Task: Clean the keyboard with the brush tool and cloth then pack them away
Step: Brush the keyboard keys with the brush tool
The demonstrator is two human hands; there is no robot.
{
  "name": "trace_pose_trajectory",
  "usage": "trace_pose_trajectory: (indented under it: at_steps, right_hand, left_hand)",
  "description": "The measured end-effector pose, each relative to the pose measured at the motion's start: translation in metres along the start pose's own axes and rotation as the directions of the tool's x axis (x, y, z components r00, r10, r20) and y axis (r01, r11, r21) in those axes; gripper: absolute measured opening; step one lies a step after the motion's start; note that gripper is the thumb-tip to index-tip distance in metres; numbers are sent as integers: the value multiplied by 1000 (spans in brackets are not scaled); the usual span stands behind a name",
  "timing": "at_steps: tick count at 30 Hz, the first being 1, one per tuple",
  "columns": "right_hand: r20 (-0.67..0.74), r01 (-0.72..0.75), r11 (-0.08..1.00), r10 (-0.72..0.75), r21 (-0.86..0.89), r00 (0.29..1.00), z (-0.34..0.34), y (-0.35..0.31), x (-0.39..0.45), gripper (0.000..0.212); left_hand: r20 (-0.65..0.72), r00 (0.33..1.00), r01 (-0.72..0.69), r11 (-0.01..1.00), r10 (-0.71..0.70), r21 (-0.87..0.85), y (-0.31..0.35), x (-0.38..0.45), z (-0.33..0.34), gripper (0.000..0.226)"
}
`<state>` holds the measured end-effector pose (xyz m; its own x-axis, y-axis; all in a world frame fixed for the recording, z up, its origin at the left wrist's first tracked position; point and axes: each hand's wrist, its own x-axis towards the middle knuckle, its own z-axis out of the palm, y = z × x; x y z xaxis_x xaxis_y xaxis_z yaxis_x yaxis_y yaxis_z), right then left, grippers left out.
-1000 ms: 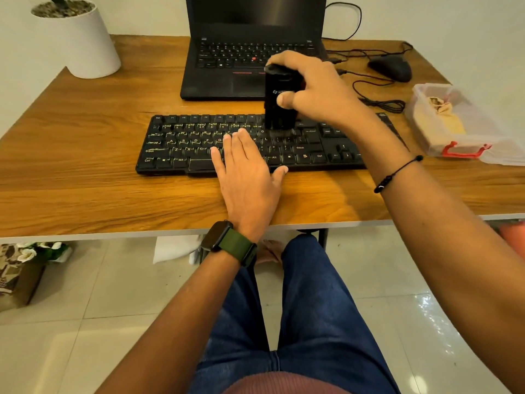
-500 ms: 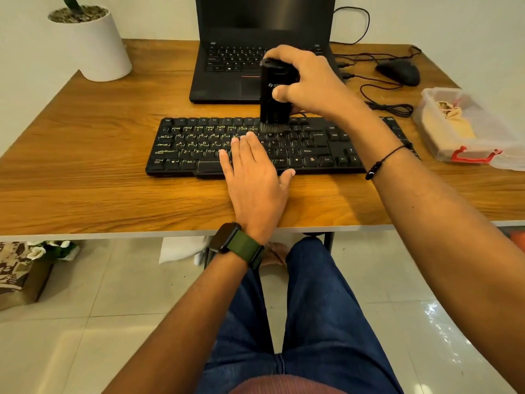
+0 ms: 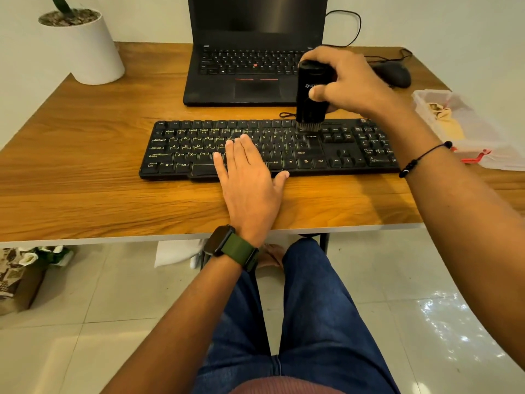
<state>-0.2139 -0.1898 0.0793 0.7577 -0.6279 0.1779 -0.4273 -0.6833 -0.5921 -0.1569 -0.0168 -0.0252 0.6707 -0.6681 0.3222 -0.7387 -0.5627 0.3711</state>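
Brushing stage: right hand (image 3: pixel 350 81) grips the brush tool (image 3: pixel 312 93) upright, bristles on the keyboard (image 3: pixel 335 149) top row, around 1 o'clock from the flat, open left hand (image 3: pixel 250 177) pinning it. I'd use short, light strokes along each row. Cloth (image 3: pixel 443 116) sits in the box (image 3: pixel 483 137) at 3 o'clock.

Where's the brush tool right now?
In the head view, the brush tool stands upright right of centre, gripped by the right hand, bristles touching the keyboard's top rows, just in front of the laptop.
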Motion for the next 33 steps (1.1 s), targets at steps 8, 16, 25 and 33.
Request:
trace_pose_trajectory:
  at_steps: [8,16,25,33]
  right_hand:
    - [38,109,994,-109,4,993,37,-31,7,53]
    - [66,164,982,-170,91,983,59,-60,19,52]
    - [15,79,995,-81,66,997,37,-32,7,53]
    - [-55,-21,999,19,-34,998,6,-1,2,54]
  left_hand:
    - [-14,1000,2,1000,-2,-4,-1,0,2,87]
    - [-24,1000,13,1000,-13,-2,0,0,2,88]
    - [-24,1000,5,1000,-5,13,-1,1,3,89]
    - [-10,1000,-7,1000,7,24,-2,2,2,89]
